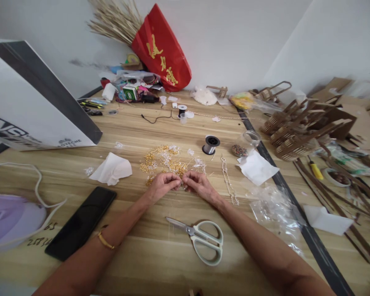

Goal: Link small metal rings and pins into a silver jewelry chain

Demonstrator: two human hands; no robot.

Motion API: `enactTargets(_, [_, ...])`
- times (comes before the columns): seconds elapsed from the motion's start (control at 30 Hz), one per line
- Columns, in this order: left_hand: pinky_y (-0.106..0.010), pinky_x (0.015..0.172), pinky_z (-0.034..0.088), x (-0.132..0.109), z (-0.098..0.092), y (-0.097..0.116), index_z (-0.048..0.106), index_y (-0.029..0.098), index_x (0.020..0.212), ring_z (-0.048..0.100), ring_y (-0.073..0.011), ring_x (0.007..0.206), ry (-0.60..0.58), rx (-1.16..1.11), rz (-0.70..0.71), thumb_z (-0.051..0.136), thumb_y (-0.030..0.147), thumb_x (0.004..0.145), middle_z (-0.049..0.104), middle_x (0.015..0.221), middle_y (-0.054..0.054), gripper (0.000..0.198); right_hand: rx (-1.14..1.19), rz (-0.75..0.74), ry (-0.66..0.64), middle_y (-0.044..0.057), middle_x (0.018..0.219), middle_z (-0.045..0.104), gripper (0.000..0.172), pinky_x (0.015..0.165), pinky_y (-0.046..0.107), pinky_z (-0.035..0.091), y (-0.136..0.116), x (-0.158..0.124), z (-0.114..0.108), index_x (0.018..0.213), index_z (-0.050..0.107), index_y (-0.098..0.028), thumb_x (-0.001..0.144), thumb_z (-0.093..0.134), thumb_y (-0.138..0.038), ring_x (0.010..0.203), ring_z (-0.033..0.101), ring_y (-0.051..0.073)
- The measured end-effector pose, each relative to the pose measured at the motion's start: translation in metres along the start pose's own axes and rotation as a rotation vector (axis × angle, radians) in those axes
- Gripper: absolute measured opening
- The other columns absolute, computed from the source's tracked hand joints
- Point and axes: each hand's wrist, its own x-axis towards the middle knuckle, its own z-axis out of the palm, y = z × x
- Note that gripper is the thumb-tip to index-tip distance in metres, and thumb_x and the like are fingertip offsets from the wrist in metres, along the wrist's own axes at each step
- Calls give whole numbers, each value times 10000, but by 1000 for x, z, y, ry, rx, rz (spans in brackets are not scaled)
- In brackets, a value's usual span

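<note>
My left hand point(164, 186) and my right hand point(199, 186) meet at the middle of the wooden table, fingertips pinched close together. Something tiny shows between them, too small to make out. Just beyond the fingers lies a scattered pile of gold and silver-coloured beads or findings point(165, 158). A beaded chain point(227, 179) stretches to the right of my right hand. Behind it stands a spool of thin wire point(211, 144). Scissors with pale handles point(200, 238) lie nearer to me, between my forearms, with the blades pointing left.
A black phone point(82, 222) and a crumpled white paper point(111, 168) lie left. Rightward are a jar of beads point(245, 144), another paper point(257, 167) and clear plastic bags point(276, 209). A big white box point(33, 98) stands back left, a red bag point(162, 49) at the wall.
</note>
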Motion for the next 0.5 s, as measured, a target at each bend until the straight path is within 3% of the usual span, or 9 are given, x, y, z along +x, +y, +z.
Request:
enactTargets(0.4, [-238,643,475,-1,4,-9,609,155,797,594,-137,677,206,231,161,647,227,716,636,725,-21,115,94,74,-48,-33,605,527,341,498,188,416,-5,1,0,744,557,-148,755,646,-477,507,487,69])
enactTargets(0.5, [-244,628,472,-2,7,-6,596,168,731,581,-135,646,263,383,255,648,200,717,624,701,-20,63,97,77,-42,-35,602,526,340,502,190,420,-5,1,0,740,554,-149,753,649,-476,504,488,69])
